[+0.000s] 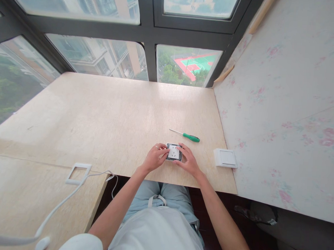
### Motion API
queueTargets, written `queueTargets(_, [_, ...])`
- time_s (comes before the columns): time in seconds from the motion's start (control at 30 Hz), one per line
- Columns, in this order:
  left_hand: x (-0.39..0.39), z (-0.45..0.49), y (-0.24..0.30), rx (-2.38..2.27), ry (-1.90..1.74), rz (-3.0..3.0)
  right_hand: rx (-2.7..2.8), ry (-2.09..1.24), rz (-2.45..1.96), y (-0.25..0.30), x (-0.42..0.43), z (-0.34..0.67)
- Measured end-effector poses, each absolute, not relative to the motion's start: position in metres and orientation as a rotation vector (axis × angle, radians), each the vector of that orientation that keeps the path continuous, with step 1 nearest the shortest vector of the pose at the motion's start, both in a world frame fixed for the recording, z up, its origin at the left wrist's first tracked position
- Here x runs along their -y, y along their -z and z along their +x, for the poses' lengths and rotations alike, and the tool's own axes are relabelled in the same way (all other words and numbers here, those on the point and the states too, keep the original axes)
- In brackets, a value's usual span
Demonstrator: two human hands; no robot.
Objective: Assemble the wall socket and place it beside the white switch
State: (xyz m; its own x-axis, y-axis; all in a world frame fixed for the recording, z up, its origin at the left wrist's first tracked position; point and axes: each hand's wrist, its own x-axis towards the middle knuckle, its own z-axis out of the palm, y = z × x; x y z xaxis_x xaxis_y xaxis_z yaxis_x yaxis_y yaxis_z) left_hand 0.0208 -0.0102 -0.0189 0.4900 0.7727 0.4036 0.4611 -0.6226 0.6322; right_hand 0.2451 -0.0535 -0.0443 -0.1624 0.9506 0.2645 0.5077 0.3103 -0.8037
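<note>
A wall socket with a white slotted face and a dark surrounding frame is at the near edge of the wooden surface, between my two hands. My left hand grips its left side, thumb and fingers at the edge of the white face. On the opposite side, my right hand has its fingers at the upper right corner and its thumb at the lower right. Just beyond the socket lies a screwdriver with a green handle, its shaft pointing left.
A white wall switch rests at the right against the flowered wall. To the left, a white rectangular frame lies on the wooden surface, with a white cable crossing it. Dark-framed windows border the far edge.
</note>
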Motion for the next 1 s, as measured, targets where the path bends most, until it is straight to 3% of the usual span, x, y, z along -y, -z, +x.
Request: queueTargets(1.0, [0.001, 0.030, 0.014, -1.136, -0.901, 2.128, 1.805, -0.720, -1.288, 0.043, 0.054, 0.246])
